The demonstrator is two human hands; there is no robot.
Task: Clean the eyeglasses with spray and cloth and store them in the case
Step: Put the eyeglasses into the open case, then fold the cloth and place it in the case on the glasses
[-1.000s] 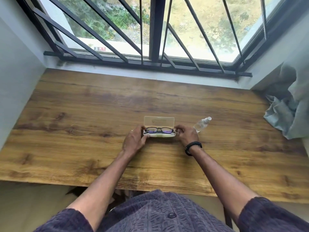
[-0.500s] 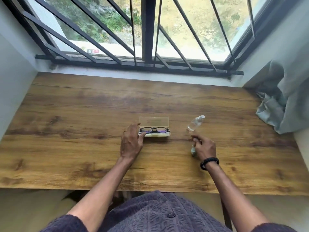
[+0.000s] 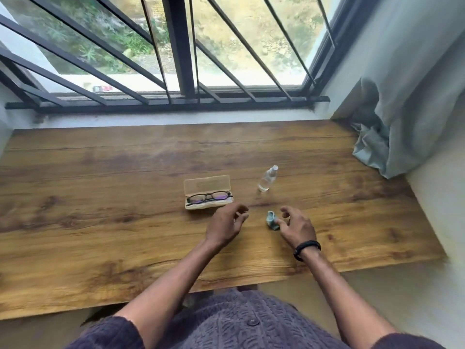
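Note:
Dark-framed eyeglasses (image 3: 209,197) lie folded in an open, pale translucent case (image 3: 206,185) on the wooden table (image 3: 100,197). A small clear spray bottle (image 3: 267,179) stands to the right of the case. Nearer me a crumpled pale blue cloth (image 3: 271,219) lies on the table. My right hand (image 3: 297,226) is beside it, fingers loosely curled and fingertips touching the cloth. My left hand (image 3: 226,224) hovers just in front of the case's right end, fingers relaxed, holding nothing.
A barred window (image 3: 181,59) runs along the far edge of the table. A grey-blue curtain (image 3: 392,137) bunches on the table's far right corner. White walls close in the left and right sides.
My left hand has left the case and drifted right. My right hand has stayed by the cloth, which now shows beside its fingers. The camera has shifted left.

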